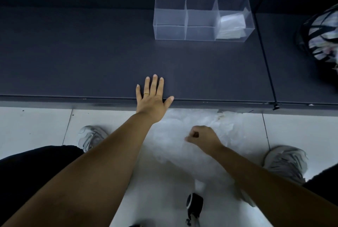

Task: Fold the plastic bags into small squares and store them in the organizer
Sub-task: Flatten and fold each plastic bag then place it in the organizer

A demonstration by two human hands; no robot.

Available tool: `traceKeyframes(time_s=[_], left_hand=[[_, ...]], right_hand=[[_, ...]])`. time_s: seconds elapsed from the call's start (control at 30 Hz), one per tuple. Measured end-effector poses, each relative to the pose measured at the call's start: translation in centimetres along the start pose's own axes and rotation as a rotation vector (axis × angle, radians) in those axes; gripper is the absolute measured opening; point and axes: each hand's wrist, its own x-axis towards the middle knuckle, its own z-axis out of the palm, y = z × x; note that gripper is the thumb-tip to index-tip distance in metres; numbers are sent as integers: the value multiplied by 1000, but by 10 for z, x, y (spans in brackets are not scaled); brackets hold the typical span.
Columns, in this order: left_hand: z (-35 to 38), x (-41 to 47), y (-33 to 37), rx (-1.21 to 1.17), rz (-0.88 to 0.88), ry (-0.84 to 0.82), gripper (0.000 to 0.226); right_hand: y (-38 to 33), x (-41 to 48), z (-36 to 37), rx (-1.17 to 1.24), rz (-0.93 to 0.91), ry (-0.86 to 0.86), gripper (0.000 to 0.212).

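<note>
Standing on a pale tiled floor, the person shows 2 grey shoes, the left shoe and the right shoe, set well apart. A small black object sits at the bottom of the view between the forearms; what it is cannot be made out.

Between the shoes, below the table's front edge, hangs a clear, crumpled plastic bag, blurred and pale against the tiles. The right hand is curled into a fist in front of it, with fingers and thumb pinched on the film.

Further out, the left hand lies flat on the dark table, just past the front edge. Its fingers are straight and slightly spread and hold nothing. A gold ring is on 1 finger.

Toward the back of the table stands the clear organizer, split by thin dividers. Its right-end compartment holds white folded bags; the other compartments show only the dark table through their walls.

A thin black rod runs diagonally across the table right of the organizer. Beyond it, at the right edge of the view, a dark wire basket holds crumpled pale material.
</note>
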Motion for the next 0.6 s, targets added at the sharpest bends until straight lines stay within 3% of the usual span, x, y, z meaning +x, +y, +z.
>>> traceKeyframes(time_s=[0.1,0.27,0.33,0.4,0.47,0.6], left_hand=[[-2,3,-3,-31,-5,-52,74],[-28,0,-5,-316,-26,-170,69],[-48,-7,-4,-530,-81,-224,69],[-68,-22,3,-836,-125,-340,83],[-84,-41,17,-1066,-54,-456,93],[-95,-61,48,-1081,129,-456,54]], right_hand=[[-8,-12,-48,223,-63,71,33],[-14,-38,-104,364,-95,139,16],[-16,-48,-116,480,-64,169,15],[-17,-57,-123,618,-39,163,18],[-19,-65,-126,724,-48,106,26],[-32,-81,-133,711,-16,118,43]])
